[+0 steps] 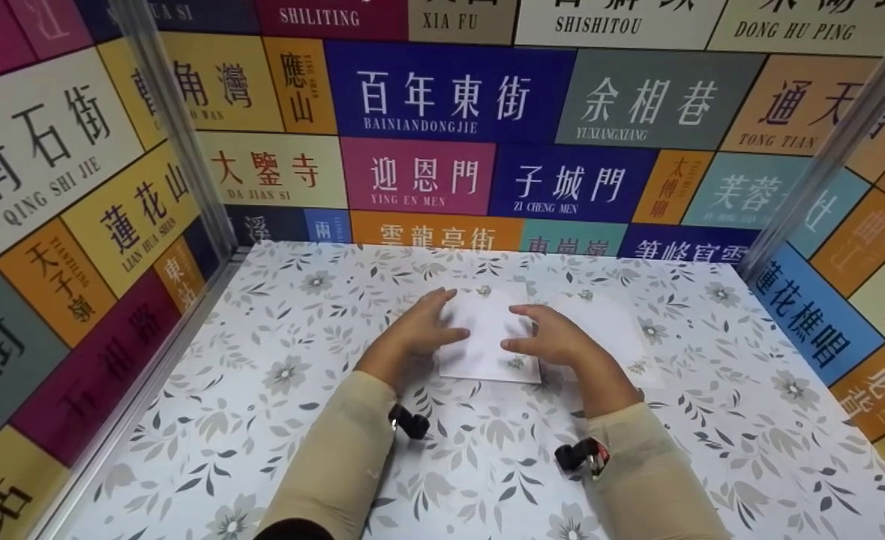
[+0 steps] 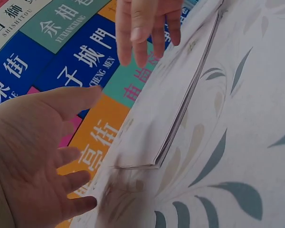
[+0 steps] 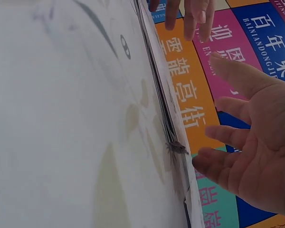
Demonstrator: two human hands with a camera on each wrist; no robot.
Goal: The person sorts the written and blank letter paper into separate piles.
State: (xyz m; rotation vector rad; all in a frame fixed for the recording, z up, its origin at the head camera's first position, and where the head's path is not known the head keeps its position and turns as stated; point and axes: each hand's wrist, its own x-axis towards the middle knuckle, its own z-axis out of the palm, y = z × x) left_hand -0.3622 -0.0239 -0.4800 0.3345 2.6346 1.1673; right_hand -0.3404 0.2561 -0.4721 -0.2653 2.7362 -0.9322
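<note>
A thin stack of white paper sheets (image 1: 486, 352) with small flower prints at its corners lies flat on the table. My left hand (image 1: 421, 330) hovers at its left side, fingers spread and apart from the paper. Over the right side is my right hand (image 1: 551, 337), its fingers also spread and holding nothing. The layered edge of the stack (image 2: 173, 123) shows in the left wrist view, beside the open left palm (image 2: 38, 156). In the right wrist view the right palm (image 3: 261, 142) faces the stack's edge without gripping it.
Another white sheet or stack (image 1: 611, 330) with flower prints lies just right of the first, partly behind the right hand. A leaf-patterned cover (image 1: 285, 450) spreads over the table. Walls of coloured name panels (image 1: 450, 90) with metal corner posts (image 1: 180, 127) enclose it.
</note>
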